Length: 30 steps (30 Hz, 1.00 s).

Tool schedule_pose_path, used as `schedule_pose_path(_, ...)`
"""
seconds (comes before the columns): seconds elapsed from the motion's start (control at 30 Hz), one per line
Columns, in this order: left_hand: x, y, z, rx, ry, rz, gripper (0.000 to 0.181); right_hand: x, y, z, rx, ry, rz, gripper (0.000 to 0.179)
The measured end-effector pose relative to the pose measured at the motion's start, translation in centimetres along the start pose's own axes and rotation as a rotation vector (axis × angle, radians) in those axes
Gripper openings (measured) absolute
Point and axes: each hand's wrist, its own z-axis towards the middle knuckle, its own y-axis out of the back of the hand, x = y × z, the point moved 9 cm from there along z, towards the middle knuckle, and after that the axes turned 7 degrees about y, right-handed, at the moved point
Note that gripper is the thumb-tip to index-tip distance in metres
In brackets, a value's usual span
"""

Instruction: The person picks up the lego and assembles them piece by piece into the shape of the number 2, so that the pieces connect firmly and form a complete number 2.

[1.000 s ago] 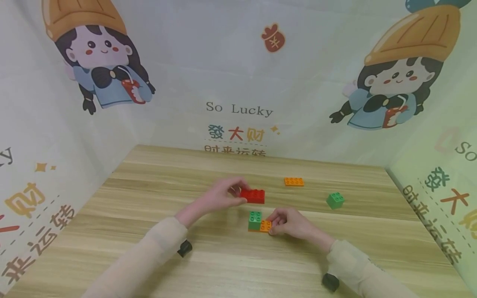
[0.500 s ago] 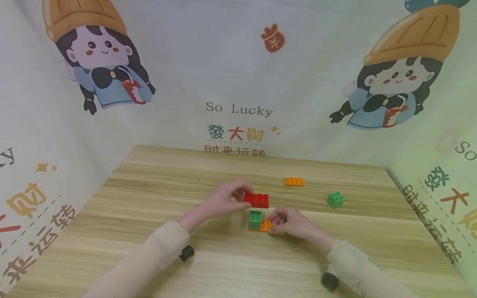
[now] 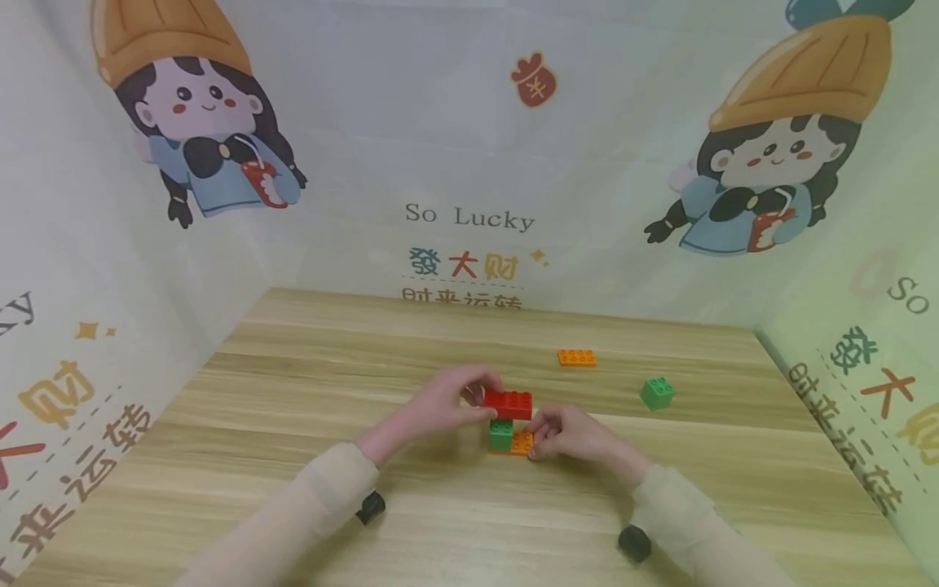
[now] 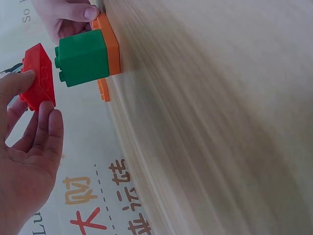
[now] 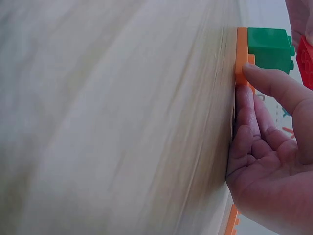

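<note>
My left hand (image 3: 447, 401) pinches a red toy building brick (image 3: 511, 403) by its left end, thumb on one side and fingers on the other. The red brick hangs just above a green brick (image 3: 501, 434), and a gap shows between them in the left wrist view. That green brick (image 4: 84, 58) is fixed on the left half of a flat orange brick (image 3: 522, 443) lying on the table. With thumb and fingers, my right hand (image 3: 572, 434) grips the right end of the orange brick (image 5: 242, 58). Studs show on its uncovered half.
Farther back on the wooden table (image 3: 330, 342) lies a second flat orange brick (image 3: 577, 358). Another green brick (image 3: 657, 393) sits to the right of the hands. A printed cloth (image 3: 352, 147) walls the table at the back and sides.
My left hand has brought the red brick nearer and slightly right, from behind the green brick to over it. The right hand keeps its grip on the orange brick.
</note>
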Motion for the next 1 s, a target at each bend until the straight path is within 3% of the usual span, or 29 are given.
schedule_pose_path(0.57, 0.0, -1.1, -0.9, -0.010, 0.031, -0.046, 0.028, 0.0, 0.1, 0.0, -0.016, 0.019, 0.012, 0.027)
schedule_pose_path(0.83, -0.1, -1.7, -1.0, -0.008, 0.016, -0.013, 0.028, 0.3, -0.1, -0.2, -0.006, 0.012, 0.025, 0.026)
schedule_pose_path(1.0, -0.3, -1.7, -1.2, -0.016, 0.039, 0.001, 0.030, 0.4, -0.2, -0.2, -0.005, 0.029, 0.037, 0.027)
